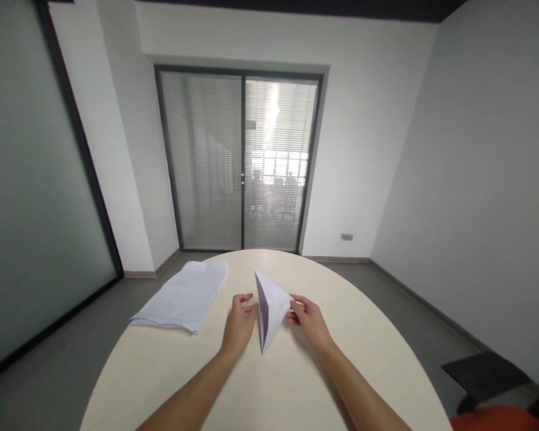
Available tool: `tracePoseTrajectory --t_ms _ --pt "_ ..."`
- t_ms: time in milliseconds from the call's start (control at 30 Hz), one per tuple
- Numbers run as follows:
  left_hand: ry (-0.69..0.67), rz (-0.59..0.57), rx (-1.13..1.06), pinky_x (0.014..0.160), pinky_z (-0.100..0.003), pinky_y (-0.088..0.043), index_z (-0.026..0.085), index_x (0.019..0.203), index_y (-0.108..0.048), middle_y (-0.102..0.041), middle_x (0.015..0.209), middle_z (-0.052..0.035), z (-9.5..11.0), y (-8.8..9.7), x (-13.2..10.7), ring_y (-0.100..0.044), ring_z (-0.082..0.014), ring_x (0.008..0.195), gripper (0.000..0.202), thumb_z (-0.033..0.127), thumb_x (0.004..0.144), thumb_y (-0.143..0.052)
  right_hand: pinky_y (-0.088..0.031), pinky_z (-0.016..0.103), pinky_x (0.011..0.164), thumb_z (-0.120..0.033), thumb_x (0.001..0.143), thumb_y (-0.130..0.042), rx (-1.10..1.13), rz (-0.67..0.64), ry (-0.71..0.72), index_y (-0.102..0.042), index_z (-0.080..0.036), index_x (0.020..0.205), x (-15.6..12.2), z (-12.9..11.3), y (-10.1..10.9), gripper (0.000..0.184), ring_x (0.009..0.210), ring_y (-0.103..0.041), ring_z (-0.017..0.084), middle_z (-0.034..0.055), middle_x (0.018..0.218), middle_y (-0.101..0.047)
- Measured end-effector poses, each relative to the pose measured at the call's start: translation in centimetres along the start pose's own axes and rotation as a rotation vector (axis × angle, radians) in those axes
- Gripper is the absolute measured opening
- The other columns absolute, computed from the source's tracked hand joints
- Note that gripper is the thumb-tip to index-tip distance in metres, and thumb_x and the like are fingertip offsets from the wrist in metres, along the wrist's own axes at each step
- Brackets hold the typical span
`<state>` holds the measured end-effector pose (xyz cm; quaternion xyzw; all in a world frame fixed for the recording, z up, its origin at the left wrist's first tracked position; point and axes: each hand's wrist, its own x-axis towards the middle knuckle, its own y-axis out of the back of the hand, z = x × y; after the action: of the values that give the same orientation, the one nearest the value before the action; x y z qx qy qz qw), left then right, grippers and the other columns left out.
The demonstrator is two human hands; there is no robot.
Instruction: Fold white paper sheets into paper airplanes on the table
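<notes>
A folded sheet of white paper (276,304) is held above the middle of the table, shaped like a triangle with a long opening facing left. My right hand (308,318) pinches its right-hand corner between thumb and fingers. Close to the paper's left edge is my left hand (242,320), its thumb and fingers apart with nothing between them. Whether the left fingertips touch the paper I cannot tell.
A stack of white paper sheets (184,296) lies on the left of the round cream table (363,371). An orange chair with a black armrest (485,374) stands at the lower right. Beyond the table is a glazed door with blinds (206,161).
</notes>
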<state>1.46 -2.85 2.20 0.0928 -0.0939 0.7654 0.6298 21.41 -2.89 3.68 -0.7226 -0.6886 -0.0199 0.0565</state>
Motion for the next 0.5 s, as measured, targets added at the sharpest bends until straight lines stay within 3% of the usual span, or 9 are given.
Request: tracePoseTrajectory --t_ms 67,233,500 --pt "-0.129 0.061 0.163 0.074 -0.033 -0.050 0.021 0.094 -0.055 -0.066 0.105 -0.0086 0.6 0.2 -0.2 -0.065 -0.0218 0.090 0.025 0.044 0.086 -0.059 -0.056 0.028 0.059 -0.053 0.070 -0.076 0.009 0.044 -0.018 -0.070 -0.017 0.099 0.1 0.2 0.1 0.047 0.066 -0.070 0.020 0.0075 0.074 -0.074" --pt "-0.313 -0.080 0.328 0.074 -0.031 -0.047 0.021 0.085 -0.063 -0.065 0.089 -0.0043 2.0 0.2 -1.0 -0.062 -0.0203 0.083 0.022 0.039 0.091 -0.054 -0.057 0.028 0.056 -0.052 0.070 -0.076 0.018 0.052 -0.026 -0.069 -0.018 0.093 0.3 0.4 -0.4 0.042 0.068 -0.072 0.022 0.0084 0.075 -0.075" --pt "-0.283 -0.050 0.217 0.069 -0.028 -0.047 0.020 0.086 -0.063 -0.065 0.086 -0.0033 1.6 0.1 -0.8 -0.062 -0.0195 0.082 0.023 0.040 0.093 -0.053 -0.058 0.028 0.058 -0.053 0.073 -0.074 0.045 -0.051 -0.076 -0.067 -0.019 0.087 0.2 0.2 -0.5 0.038 0.078 -0.075 0.024 0.0104 0.089 -0.076"
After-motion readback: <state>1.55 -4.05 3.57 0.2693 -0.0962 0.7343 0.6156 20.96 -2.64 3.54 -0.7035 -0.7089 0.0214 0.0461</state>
